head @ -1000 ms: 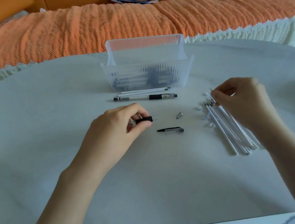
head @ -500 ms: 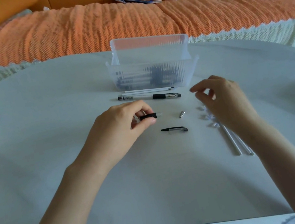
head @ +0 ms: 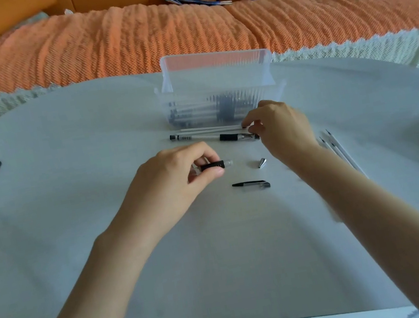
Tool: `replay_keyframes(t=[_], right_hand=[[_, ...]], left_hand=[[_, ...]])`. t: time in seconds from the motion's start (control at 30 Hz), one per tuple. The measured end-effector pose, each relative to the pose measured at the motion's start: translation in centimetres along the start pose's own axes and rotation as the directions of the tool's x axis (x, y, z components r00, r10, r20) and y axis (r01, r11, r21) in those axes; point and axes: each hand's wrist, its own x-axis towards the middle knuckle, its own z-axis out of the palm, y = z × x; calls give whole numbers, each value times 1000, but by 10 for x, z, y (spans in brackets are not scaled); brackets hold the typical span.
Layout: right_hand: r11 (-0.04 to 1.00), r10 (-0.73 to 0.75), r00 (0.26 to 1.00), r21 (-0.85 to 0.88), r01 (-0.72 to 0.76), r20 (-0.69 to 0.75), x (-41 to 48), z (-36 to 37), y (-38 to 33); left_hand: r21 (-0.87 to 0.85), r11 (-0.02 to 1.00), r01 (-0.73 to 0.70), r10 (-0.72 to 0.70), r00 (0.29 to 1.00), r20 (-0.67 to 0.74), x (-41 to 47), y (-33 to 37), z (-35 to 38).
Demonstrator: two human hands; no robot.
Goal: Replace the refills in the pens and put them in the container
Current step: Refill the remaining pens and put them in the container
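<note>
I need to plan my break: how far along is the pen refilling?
Done: several pens lie in the clear container. In hand: the left hand holds a pen barrel, with its metal tip and cap loose on the table; the right hand reaches the refills before the container. Left: the assembled pen there and spare refills at right.
</note>
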Motion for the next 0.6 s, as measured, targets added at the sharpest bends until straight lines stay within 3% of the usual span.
replay_keyframes(t=[0.2,0.47,0.6], right_hand=[[999,-42,999,-3,42,11,-2,-3,0],[999,22,999,46,-23,29,-5,-5,3],[978,66,996,201,-53,-55,-16,-20,6]], left_hand=[[3,1000,7,-7,1000,-6,0,-2,-1],[-21,1000,18,-18,999,-27,0,-3,0],[-57,997,51,-53,998,-25,-1,-6,-3]])
